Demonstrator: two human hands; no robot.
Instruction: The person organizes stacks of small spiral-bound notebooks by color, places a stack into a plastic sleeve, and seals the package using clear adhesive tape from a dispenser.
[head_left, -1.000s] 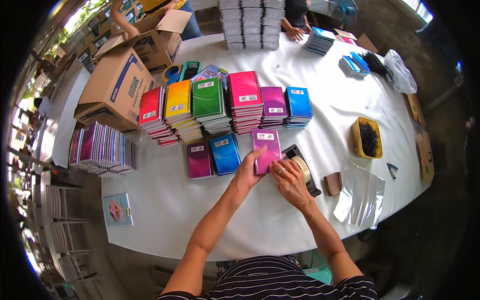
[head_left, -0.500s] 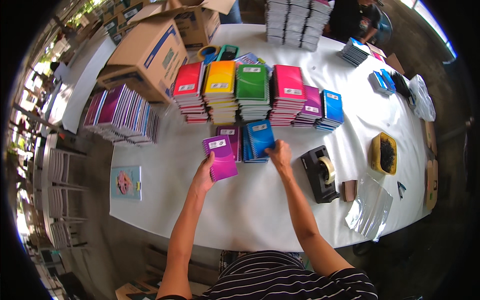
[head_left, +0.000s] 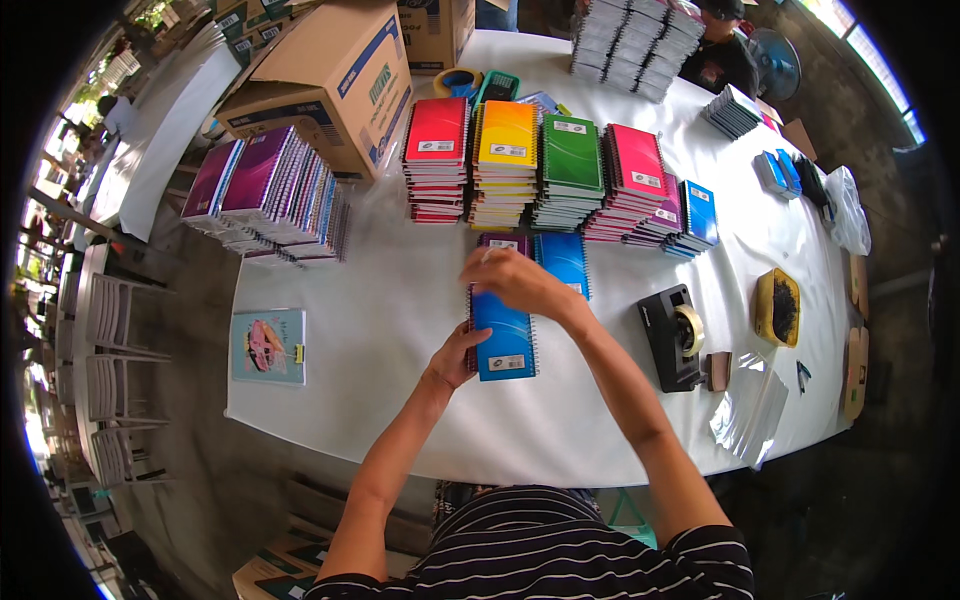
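My left hand (head_left: pixel 455 356) is closed around the left edge of a small blue spiral notebook (head_left: pixel 506 340), thumb on its cover. A dark spiral edge shows at its left side; whether the purple notebook lies under it is hidden. Over the top of this notebook reaches my right hand (head_left: pixel 528 284), its fingertips smeared by motion. Just beyond it a small purple notebook (head_left: pixel 505 241) lies partly covered by the hand. Beside that are small blue notebooks (head_left: pixel 563 258). Behind stand notebook stacks in red (head_left: pixel 436 125), yellow (head_left: pixel 507 130), green (head_left: pixel 571 152) and pink (head_left: pixel 636 158).
A tape dispenser (head_left: pixel 668 340), a yellow tub (head_left: pixel 778 308) and clear plastic sleeves (head_left: pixel 748 412) lie at right. To the left are purple notebook stacks (head_left: pixel 262 185), a pale blue illustrated notebook (head_left: pixel 268 345) and a cardboard box (head_left: pixel 330 95). A person (head_left: pixel 722 60) is at the far side.
My right hand has brought a blue notebook from the pile to my left hand, which held a purple one. It now passes over the blue notebook's top. The view has shifted.
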